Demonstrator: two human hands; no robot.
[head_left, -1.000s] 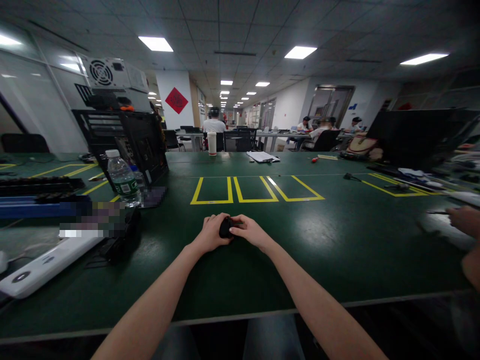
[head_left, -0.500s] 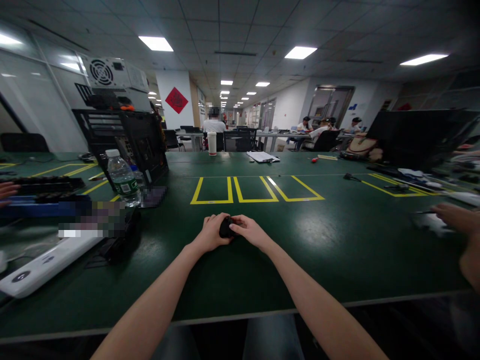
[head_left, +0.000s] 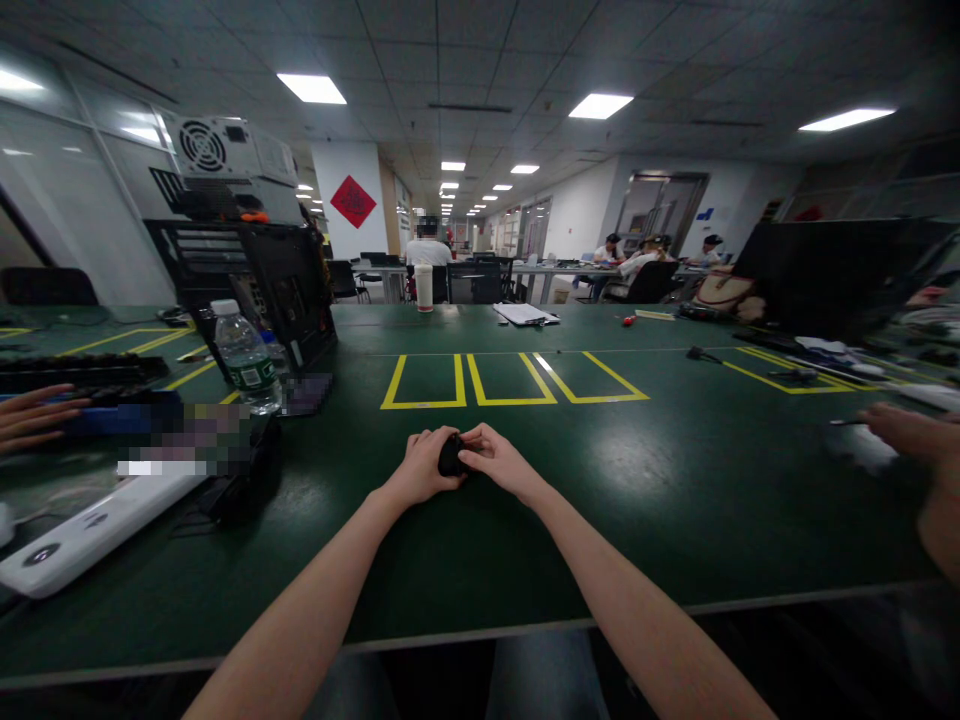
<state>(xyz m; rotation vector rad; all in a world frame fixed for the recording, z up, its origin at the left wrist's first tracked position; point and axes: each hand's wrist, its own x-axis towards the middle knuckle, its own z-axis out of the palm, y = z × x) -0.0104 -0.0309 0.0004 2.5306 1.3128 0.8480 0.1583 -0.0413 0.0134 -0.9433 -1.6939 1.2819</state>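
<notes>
A small black rounded object [head_left: 451,456] is between my two hands, low over the green table [head_left: 525,560]; its exact kind is hard to make out. My left hand [head_left: 424,464] wraps round its left side, thumb toward me. From the right, my right hand [head_left: 496,458] grips it with thumb and fingertips pressed against its edge. The fingers cover much of the object. Just beyond both hands, yellow tape outlines [head_left: 513,402] mark the tabletop.
To the left stand a water bottle [head_left: 247,360], a black computer case [head_left: 289,290] and a white power strip [head_left: 97,530]. A clipboard [head_left: 526,314] and white cup [head_left: 424,288] lie farther back. Other people's hands show at left [head_left: 34,418] and right [head_left: 911,435].
My hands and the black object stay almost still, with a slight shift of the right fingers. At the left edge, another person's hand has reached farther into view.
</notes>
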